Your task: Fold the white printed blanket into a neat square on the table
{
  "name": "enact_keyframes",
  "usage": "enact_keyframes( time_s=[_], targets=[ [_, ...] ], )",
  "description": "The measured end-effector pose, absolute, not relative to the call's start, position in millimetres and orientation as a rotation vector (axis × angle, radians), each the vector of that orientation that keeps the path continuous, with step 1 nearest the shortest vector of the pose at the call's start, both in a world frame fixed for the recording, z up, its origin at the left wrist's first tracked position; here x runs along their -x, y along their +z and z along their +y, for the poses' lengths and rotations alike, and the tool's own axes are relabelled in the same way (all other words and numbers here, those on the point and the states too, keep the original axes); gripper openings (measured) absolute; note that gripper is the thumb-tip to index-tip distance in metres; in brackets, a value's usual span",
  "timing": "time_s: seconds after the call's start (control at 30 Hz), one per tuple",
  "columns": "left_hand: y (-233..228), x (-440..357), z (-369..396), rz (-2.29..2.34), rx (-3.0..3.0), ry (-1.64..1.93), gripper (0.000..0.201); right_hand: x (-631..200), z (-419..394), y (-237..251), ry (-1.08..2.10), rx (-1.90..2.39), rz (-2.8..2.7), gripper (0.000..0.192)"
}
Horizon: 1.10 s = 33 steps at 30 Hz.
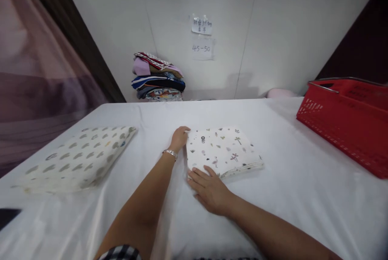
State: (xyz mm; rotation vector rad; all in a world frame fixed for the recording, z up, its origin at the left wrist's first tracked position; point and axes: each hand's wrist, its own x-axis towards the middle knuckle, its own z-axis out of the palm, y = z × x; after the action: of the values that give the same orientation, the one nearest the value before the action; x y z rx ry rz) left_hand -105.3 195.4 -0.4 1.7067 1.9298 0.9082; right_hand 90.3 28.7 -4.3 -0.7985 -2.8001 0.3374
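A folded white cloth [226, 149] with small printed figures lies in the middle of the white-covered table [287, 195]. My left hand [179, 137], with a bracelet at the wrist, grips the cloth's far left corner. My right hand [209, 189] rests flat, fingers apart, on the cloth's near left corner. A second folded white cloth [80, 158] with a leaf pattern lies on the table to the left, apart from both hands.
A red plastic basket [348, 124] stands at the table's right edge. A pile of folded coloured clothes [157, 78] sits against the back wall under two paper notes [202, 37]. A dark object [7, 216] pokes in at the near left edge.
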Motion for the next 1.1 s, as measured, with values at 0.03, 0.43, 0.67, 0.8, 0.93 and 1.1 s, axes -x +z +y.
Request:
enact_keyframes(
  time_s=[0.03, 0.43, 0.67, 0.8, 0.93, 1.1],
  targets=[
    [-1, 106, 196, 1.904, -1.743, 0.872, 0.036, -91, 28, -3, 0.339, 0.802, -2.795, 0.049],
    [15, 85, 137, 1.673, -2.301, 1.015, 0.035, -92, 28, 3, 0.268, 0.774, -2.773, 0.050],
    [13, 62, 60, 1.501, -2.299, 0.721, 0.046, -91, 32, -2, 0.094, 0.722, -2.751, 0.034],
    [3, 67, 54, 1.458, -2.339, 0.736, 0.045, -92, 35, 1, 0.084, 0.741, -2.749, 0.033],
    [-10, 73, 58, 1.408, -2.394, 0.779, 0.046, -94, 36, 4, 0.158, 0.806, -2.692, 0.035],
    [-16, 75, 58, 1.356, -2.614, 0.611, 0.051, -109, 31, -1, 0.081, 0.928, -2.646, 0.040]
  ],
)
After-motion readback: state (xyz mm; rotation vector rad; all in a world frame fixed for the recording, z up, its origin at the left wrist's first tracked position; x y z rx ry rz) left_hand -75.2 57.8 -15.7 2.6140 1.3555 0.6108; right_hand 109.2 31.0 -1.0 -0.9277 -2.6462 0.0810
